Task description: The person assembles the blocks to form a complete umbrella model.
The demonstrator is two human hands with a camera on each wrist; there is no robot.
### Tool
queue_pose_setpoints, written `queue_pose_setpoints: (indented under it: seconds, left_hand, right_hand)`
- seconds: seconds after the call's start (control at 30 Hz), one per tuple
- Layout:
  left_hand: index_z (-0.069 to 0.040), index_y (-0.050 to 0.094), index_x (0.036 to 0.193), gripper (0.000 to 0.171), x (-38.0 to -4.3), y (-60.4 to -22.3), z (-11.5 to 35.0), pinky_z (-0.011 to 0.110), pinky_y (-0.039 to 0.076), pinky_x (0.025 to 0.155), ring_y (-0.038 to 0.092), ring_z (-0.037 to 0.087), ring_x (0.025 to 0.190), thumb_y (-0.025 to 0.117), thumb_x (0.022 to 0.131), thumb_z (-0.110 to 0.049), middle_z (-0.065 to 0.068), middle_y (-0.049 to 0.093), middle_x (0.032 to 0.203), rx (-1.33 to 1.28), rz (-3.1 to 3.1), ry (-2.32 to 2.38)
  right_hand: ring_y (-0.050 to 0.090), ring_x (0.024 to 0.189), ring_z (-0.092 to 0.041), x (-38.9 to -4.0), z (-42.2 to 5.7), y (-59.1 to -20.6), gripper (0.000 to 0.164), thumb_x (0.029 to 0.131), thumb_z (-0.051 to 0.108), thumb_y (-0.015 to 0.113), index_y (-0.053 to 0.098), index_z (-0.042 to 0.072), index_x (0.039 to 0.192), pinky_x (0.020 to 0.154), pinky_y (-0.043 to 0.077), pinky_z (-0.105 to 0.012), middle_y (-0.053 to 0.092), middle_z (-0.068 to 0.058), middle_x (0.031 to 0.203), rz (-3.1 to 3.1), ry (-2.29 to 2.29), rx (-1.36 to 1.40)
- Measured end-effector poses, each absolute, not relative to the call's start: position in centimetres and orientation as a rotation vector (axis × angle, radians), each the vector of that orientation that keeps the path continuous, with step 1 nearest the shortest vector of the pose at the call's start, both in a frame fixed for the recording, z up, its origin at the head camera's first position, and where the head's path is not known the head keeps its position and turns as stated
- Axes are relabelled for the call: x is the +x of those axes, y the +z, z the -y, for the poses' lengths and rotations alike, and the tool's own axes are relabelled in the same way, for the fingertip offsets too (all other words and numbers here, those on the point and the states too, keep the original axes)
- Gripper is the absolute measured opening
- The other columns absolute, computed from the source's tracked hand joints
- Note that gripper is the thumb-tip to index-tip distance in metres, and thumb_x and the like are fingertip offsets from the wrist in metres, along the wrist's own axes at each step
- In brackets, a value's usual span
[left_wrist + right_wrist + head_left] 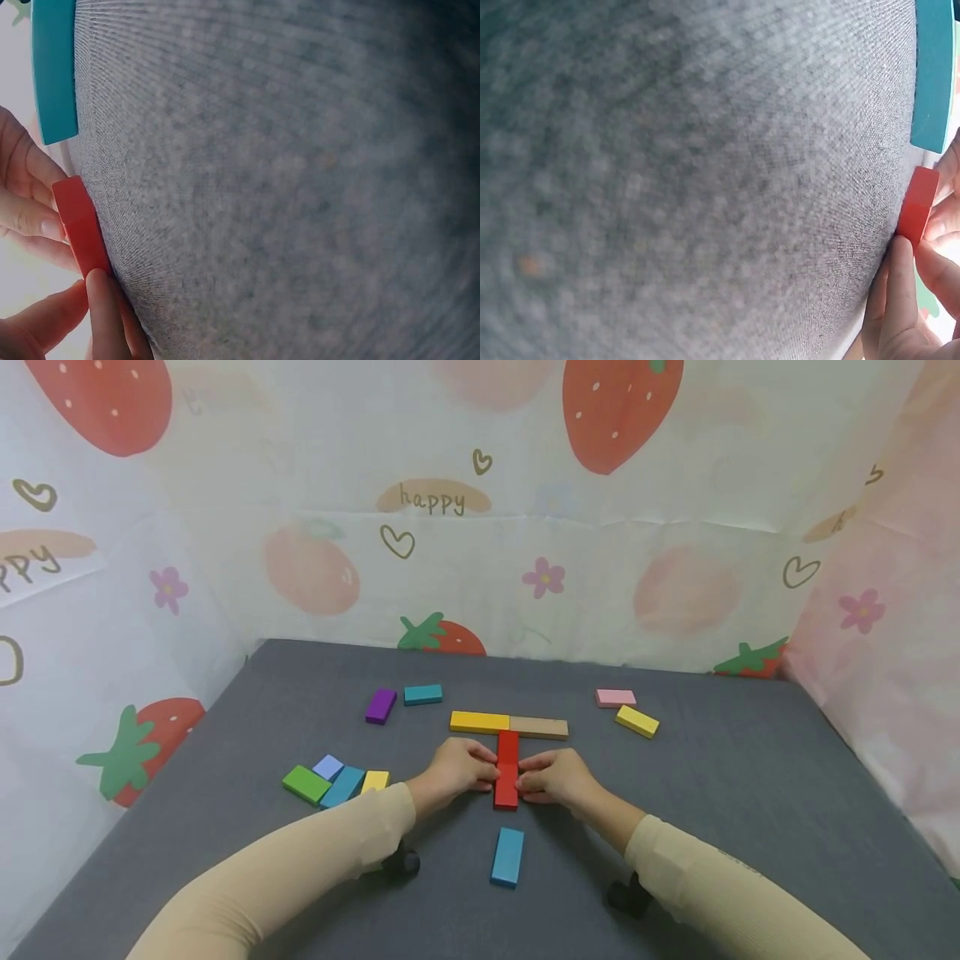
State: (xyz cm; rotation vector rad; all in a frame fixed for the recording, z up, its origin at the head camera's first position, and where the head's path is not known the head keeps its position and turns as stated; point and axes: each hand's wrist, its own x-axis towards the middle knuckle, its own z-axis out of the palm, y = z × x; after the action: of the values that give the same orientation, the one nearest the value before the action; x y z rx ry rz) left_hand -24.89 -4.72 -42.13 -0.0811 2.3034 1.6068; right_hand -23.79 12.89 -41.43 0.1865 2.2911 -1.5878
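On the bench (712,793), the left hand (463,766) and right hand (558,775) face each other. Toward its far edge, a long yellow block (480,722) and tan block (539,727) lie end to end; mid-bench, both hands pinch the near red block (506,791), which touches the far red block (507,746).

Smooth red blocks (507,768); rough, matt grey cloth (750,760)

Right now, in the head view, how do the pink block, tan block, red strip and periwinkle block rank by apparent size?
1. Red strip
2. Tan block
3. Pink block
4. Periwinkle block
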Motion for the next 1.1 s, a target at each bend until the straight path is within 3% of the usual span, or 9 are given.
queue_pose_setpoints:
  seconds: [0.2, 0.37, 0.7, 1.1]
  left_hand:
    - [0.002, 0.069, 0.109, 0.021, -24.7, -42.0, 4.9, 0.027, 0.061, 0.075, 0.067, 0.014, 0.075, 0.072, 0.090, -0.005, 0.014, 0.070, 0.102, -0.090, -2.291, 1.610]
    - [0.001, 0.068, 0.108, 0.022, -22.6, -41.2, 6.2, 0.028, 0.061, 0.076, 0.066, 0.016, 0.080, 0.074, 0.089, -0.008, 0.012, 0.068, 0.100, -0.083, -2.275, 1.547]
    - [0.000, 0.071, 0.107, 0.022, -17.9, -41.0, 7.6, 0.028, 0.061, 0.072, 0.067, 0.013, 0.074, 0.075, 0.088, -0.012, 0.008, 0.072, 0.089, 0.068, -2.085, 1.433]
    - [0.003, 0.073, 0.105, 0.021, -17.4, -41.8, 6.5, 0.027, 0.061, 0.067, 0.068, 0.009, 0.066, 0.075, 0.087, -0.007, 0.007, 0.072, 0.082, 0.029, -2.095, 1.509]
  right_hand:
    - [0.069, 0.077, -0.014, -23.5, -13.1, -41.5, 0.029, 0.089, 0.004, 0.071, 0.070, -0.003, 0.117, 0.078, 0.061, -0.033, 0.075, -0.012, 0.095, -2.300, -1.591, 0.185]
    - [0.071, 0.083, -0.016, -21.4, -14.5, -41.2, 0.029, 0.090, 0.008, 0.072, 0.070, -0.002, 0.117, 0.080, 0.061, -0.033, 0.075, -0.012, 0.101, -2.300, -1.566, 0.140]
    - [0.074, 0.074, -0.013, -17.1, -16.3, -40.6, 0.029, 0.087, 0.016, 0.076, 0.072, -0.003, 0.109, 0.067, 0.060, -0.025, 0.077, -0.009, 0.087, -2.016, -1.472, 0.128]
    - [0.073, 0.070, -0.010, -16.7, -14.5, -41.3, 0.024, 0.087, 0.011, 0.075, 0.074, -0.004, 0.105, 0.066, 0.061, -0.026, 0.077, -0.011, 0.083, -2.037, -1.504, 0.068]
